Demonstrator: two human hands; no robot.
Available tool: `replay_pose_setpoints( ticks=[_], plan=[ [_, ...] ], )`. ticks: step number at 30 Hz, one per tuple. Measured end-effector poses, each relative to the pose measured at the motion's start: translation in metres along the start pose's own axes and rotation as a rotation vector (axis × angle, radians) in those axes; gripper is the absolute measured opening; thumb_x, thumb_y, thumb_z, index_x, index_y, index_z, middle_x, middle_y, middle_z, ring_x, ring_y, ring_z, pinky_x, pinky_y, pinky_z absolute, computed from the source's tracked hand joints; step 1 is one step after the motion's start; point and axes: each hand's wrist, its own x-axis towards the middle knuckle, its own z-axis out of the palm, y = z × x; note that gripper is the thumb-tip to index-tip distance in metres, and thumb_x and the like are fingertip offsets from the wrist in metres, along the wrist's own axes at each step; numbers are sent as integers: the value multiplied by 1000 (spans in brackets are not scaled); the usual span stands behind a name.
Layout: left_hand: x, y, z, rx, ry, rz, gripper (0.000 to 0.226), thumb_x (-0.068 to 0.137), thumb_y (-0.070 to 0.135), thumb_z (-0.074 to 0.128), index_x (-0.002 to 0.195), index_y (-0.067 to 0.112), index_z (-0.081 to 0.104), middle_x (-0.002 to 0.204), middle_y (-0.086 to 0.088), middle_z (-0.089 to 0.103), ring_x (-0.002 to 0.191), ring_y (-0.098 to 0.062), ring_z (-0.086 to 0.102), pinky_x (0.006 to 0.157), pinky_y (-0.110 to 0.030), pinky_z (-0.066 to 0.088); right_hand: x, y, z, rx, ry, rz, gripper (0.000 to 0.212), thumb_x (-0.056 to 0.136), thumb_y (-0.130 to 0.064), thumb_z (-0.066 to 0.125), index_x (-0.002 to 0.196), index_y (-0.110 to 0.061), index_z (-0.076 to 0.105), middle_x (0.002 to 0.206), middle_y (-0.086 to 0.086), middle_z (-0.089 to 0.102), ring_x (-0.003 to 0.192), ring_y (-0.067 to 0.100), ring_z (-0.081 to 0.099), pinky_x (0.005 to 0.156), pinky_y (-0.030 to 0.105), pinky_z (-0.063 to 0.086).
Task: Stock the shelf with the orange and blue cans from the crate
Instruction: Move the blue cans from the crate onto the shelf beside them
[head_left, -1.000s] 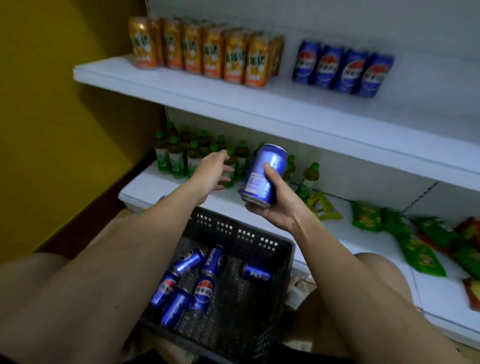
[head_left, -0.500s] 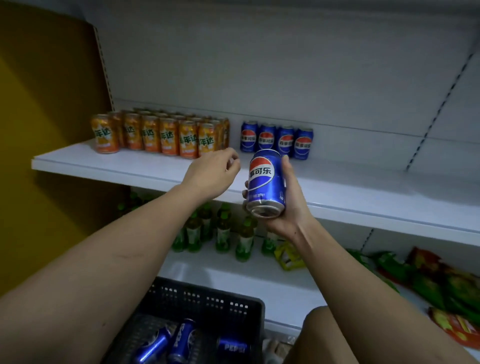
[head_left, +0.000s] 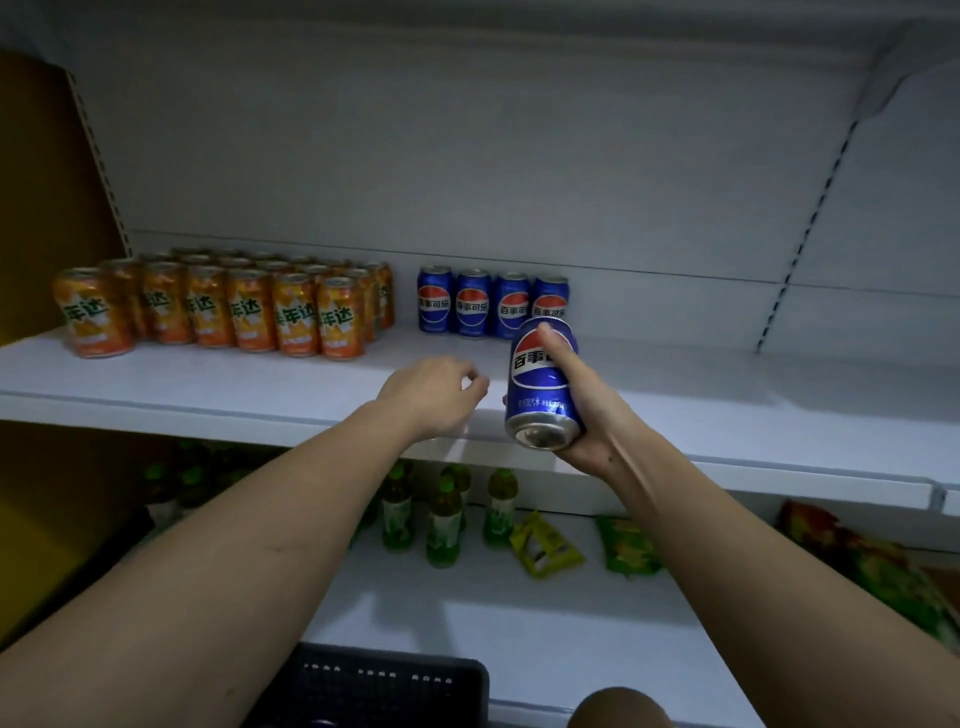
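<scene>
Blue aluminium, glossy and cylindrical: the blue soda can with the red-and-white roundel sits in your right hand, grip wrapped around its side with the thumb across the label, tilted so its dull concave base faces you. It hangs just above the front of the white painted metal shelf, in front of the row of four upright blue cans at the back. Your left hand hovers beside it over the shelf, fingers loosely curled, grasping nothing.

You look to be mid-placement. Next, I judge, you need to right the can and set it flat by that blue row, not among the block of orange printed cans to the left. The smooth shelf and slick wall may let it slide. Only the rim of the black perforated plastic crate shows below.
</scene>
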Motion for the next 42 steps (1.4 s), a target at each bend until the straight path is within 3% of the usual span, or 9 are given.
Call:
replay_pose_setpoints(
  ticks=[3,8,12,17,26,31,37,40,42],
  plan=[
    [28,10,24,-11,-59,7,42,100,50,36,131,29,55,134,-1,57,114,-21,54,92,-40,47,20,-10,-15,-43,64,-53,47,78,-40,77,111,-11,58,87,9,72,70,22,70,69,36,61],
    [75,24,60,-26,-95,42,45,100,49,36,140,32,48,145,1,47,127,-22,47,103,-49,41,62,-24,-46,124,44,-39,52,85,-38,68,125,-7,58,101,14,69,92,28,65,97,44,52],
    [95,24,83,13,-70,60,49,98,54,31,141,34,43,151,4,40,137,-21,35,110,-54,23,98,-31,-59,-49,124,-31,56,77,-43,78,119,-12,55,91,12,72,72,24,69,65,36,61],
    [99,22,94,30,-60,66,54,97,58,25,147,39,32,156,9,31,142,-16,27,112,-54,17,158,-45,-68,-199,308,-282,70,75,-39,83,132,-20,48,112,6,69,92,22,71,74,38,61],
    [98,22,95,-6,-44,42,54,98,57,25,149,40,27,159,12,23,145,-10,18,117,-49,7,258,-56,-82,-230,602,-853,63,75,-17,84,126,-10,47,112,0,57,96,8,63,74,14,51],
    [99,20,94,-8,-51,41,55,98,57,25,150,40,27,159,12,22,145,-10,17,117,-49,6,274,-52,-99,-350,581,-805,70,74,-28,84,133,-20,47,131,9,46,109,17,60,86,27,56],
    [97,21,93,-22,-46,33,54,97,57,27,149,40,30,158,12,25,144,-11,19,117,-48,6,270,-49,-103,-449,575,-786,69,80,-30,79,140,-19,47,126,-2,55,114,17,59,96,35,54],
    [97,21,93,-28,-43,30,54,97,57,27,148,40,31,158,12,26,144,-11,20,117,-47,6,268,-49,-105,-610,658,-768,71,78,-43,75,138,-21,44,125,0,58,118,22,51,97,43,49],
    [97,21,94,-27,-32,33,54,97,57,28,148,39,32,157,12,28,143,-11,22,117,-47,8,268,-47,-105,-762,726,-733,70,82,-40,72,140,-19,41,135,8,49,121,26,45,94,37,44]
  ],
)
